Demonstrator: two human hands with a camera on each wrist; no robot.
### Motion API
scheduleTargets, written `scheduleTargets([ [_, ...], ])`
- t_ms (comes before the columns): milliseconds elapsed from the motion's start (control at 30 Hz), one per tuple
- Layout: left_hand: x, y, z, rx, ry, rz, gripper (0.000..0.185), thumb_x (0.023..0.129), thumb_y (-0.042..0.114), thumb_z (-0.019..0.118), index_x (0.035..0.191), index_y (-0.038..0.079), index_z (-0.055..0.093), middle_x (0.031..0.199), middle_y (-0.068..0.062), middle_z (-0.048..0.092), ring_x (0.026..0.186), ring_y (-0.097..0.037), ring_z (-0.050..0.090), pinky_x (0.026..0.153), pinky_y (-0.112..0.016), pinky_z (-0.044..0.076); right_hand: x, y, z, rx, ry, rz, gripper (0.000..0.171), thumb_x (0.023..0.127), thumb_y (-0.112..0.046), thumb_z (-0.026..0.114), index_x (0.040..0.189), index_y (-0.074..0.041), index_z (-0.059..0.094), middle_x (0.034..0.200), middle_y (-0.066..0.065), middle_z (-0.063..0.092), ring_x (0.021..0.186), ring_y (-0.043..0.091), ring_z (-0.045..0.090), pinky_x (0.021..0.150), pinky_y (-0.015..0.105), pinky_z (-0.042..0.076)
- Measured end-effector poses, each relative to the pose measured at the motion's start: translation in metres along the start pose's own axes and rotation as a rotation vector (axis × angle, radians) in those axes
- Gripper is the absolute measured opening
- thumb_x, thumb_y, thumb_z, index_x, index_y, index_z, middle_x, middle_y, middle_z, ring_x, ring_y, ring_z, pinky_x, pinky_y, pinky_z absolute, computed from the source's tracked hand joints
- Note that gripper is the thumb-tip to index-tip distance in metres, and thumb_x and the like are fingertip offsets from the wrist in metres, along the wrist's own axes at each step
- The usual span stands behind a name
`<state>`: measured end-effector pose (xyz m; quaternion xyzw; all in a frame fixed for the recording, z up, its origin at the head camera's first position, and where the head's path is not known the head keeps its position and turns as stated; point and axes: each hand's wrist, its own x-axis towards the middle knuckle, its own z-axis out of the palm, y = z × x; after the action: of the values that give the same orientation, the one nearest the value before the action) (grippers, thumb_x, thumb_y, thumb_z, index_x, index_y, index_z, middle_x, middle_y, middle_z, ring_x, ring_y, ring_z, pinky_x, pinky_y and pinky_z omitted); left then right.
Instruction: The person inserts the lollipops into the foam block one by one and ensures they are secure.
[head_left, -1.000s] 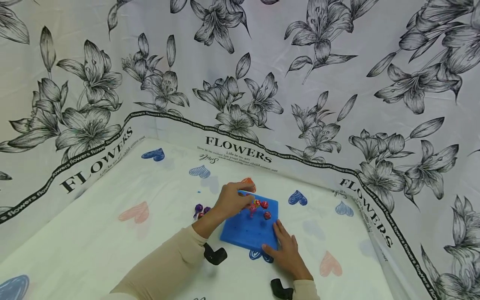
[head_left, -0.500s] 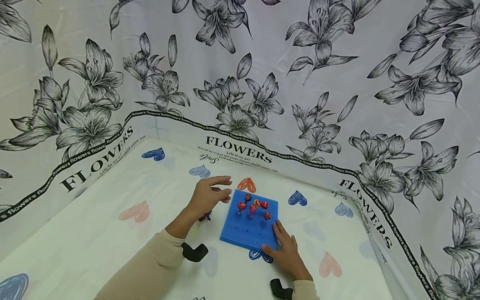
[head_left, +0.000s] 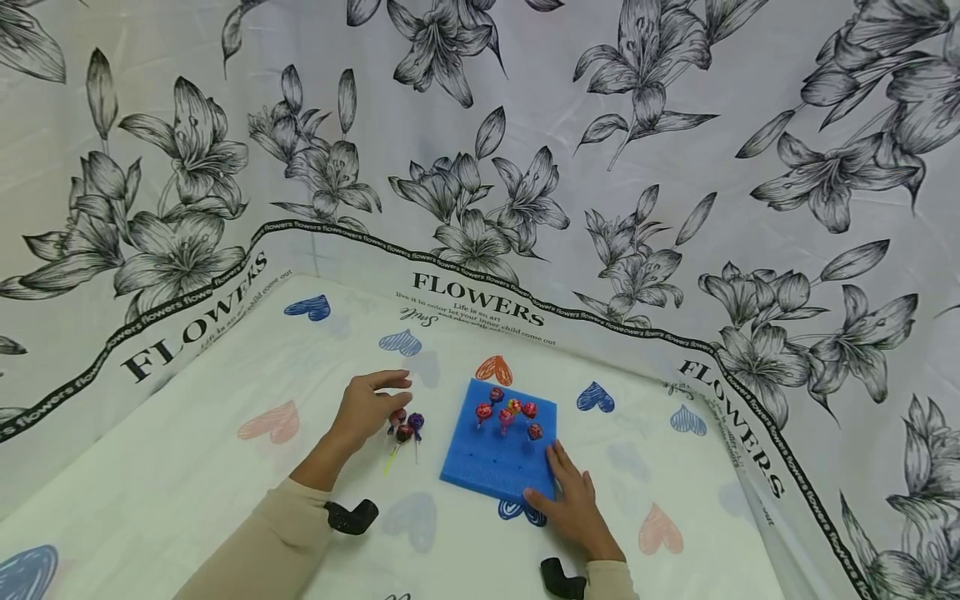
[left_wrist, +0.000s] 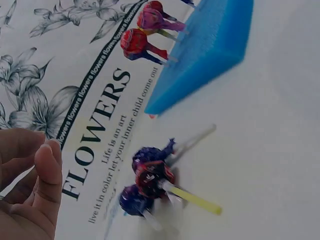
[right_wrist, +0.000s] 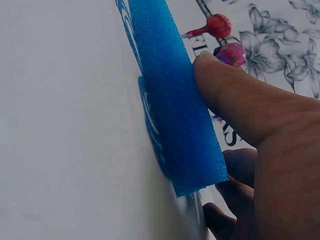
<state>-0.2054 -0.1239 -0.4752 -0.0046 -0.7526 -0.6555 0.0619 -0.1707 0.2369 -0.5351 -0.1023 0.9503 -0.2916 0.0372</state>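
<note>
I read my left grip point(head_left: 366, 406) as loosely open and empty, loose lollipops point(head_left: 406, 429) lying on the tabletop point(head_left: 187, 467) just to its right, sticks pointing toward me, while my right grip point(head_left: 573, 500) presses the foam point(head_left: 495, 462) corner

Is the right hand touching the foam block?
Touching: the right wrist view shows the right hand with its thumb pressed on the foam block's edge.
</note>
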Motion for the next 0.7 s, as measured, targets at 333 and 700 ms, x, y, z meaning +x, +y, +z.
scheduleTargets([
  [333,0.003,-0.036,-0.006,0.251,0.023,-0.091,0.042,0.088,0.006,0.069,0.128,-0.001,0.060,0.112,-0.017,0.066,0.065,-0.018,0.062,0.051,-0.027,0.049,0.000,0.003,0.001,-0.002,0.008,-0.010,0.094,0.084,-0.057,0.064,0.150,-0.002,0.027,0.157,0.015,0.018,0.141,0.041,0.014,0.106,0.064,-0.003],
  [700,0.007,-0.049,-0.004,0.472,0.009,-0.060,0.040,0.087,0.015,0.071,0.123,-0.001,0.064,0.104,-0.013,0.069,0.112,-0.037,0.055,0.096,-0.053,0.039,0.000,0.004,0.003,0.002,0.023,-0.010,0.094,0.082,-0.057,0.065,0.150,-0.002,0.029,0.157,0.015,0.019,0.141,0.041,0.016,0.106,0.065,-0.002],
])
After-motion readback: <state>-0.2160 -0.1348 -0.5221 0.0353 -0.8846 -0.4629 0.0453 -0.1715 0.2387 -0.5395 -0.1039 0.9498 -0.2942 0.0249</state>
